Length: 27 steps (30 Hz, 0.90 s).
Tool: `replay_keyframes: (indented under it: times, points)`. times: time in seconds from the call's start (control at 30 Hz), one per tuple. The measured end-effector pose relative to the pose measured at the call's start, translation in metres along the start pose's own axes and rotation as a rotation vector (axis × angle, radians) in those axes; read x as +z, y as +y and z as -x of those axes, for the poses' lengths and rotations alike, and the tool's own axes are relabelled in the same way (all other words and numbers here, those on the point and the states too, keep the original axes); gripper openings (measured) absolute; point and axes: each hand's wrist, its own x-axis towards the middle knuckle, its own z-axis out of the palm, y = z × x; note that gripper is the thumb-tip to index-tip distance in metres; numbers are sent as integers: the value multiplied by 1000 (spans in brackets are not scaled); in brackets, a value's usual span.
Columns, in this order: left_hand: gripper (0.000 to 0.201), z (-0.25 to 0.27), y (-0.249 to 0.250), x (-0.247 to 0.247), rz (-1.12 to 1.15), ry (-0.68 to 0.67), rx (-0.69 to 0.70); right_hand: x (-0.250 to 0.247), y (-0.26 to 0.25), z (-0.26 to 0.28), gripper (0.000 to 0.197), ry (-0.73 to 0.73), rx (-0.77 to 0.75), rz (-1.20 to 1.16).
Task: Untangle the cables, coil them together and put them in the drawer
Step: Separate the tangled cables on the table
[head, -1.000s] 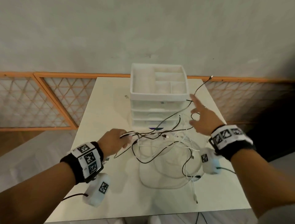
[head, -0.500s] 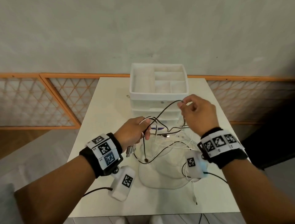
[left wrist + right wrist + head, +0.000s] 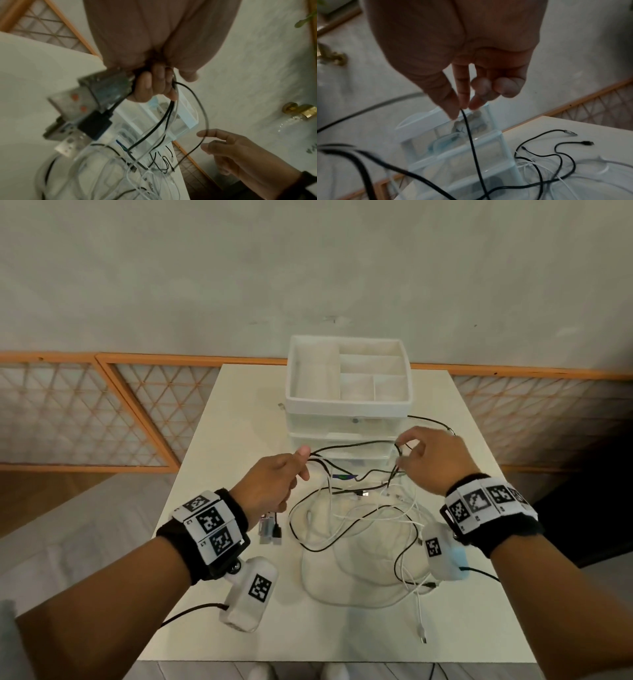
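A tangle of black and white cables lies on the white table in front of a clear drawer unit. My left hand grips a bunch of black and white cable strands, with plugs hanging below its fingers. My right hand pinches a thin black cable between thumb and fingertips. That black cable spans between both hands, lifted above the table. The unit's drawers look closed.
A white tray with compartments sits on top of the drawer unit. A white cable end trails toward the table's near edge. Loose black plugs lie on the table to the right of the unit. An orange lattice railing runs behind.
Both hands have moved apart, stretching the black cable between them. The left hand has lifted further from the table with its bunch, and the plugs now hang lower beside it.
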Motion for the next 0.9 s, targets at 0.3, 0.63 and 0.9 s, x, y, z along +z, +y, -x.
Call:
replay_keyframes:
  times: [0.3, 0.63, 0.9]
  points:
    - [44, 21, 47, 4, -386, -64, 411, 43, -52, 32, 19, -277, -230, -52]
    - [25, 5, -15, -27, -782, -68, 225, 15, 20, -15, 18, 274, 2, -103]
    - [27, -11, -63, -18, -744, 128, -31, 76, 37, 54, 42, -198, 113, 15]
